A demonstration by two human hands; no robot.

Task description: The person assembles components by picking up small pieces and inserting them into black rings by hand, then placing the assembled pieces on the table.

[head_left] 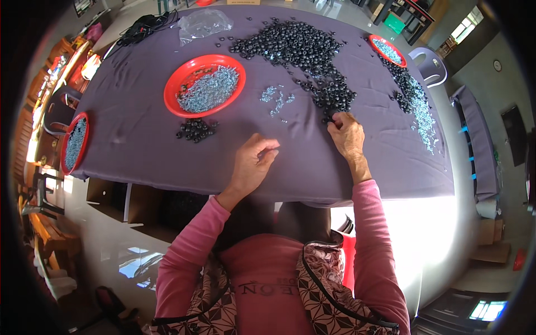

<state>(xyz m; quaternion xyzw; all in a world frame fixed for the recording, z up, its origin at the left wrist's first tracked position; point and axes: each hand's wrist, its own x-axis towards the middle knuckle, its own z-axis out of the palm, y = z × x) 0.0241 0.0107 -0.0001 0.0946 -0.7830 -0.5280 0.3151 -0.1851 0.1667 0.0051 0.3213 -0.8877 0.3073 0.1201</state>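
Note:
My left hand point(254, 163) is held over the near middle of the cloth, its fingers curled and the thumb close to the index finger. Whatever it may hold is too small to make out. My right hand point(349, 137) has its fingers drawn together at the near tip of a big pile of small black round parts point(301, 44). Its fingertips touch or nearly touch the parts, and what is between them is hidden. Small silvery-blue pieces point(273, 97) lie loose between the pile and a red plate point(167, 92), which holds many more of them.
A small group of black parts point(195, 129) sits beside the plate. Further red plates stand at the left edge point(84, 153) and far right point(371, 40) of the purple-grey tablecloth point(151, 151). Silvery pieces point(421, 114) spread along the right edge. A clear plastic bag point(204, 25) and black cables point(146, 27) lie far left.

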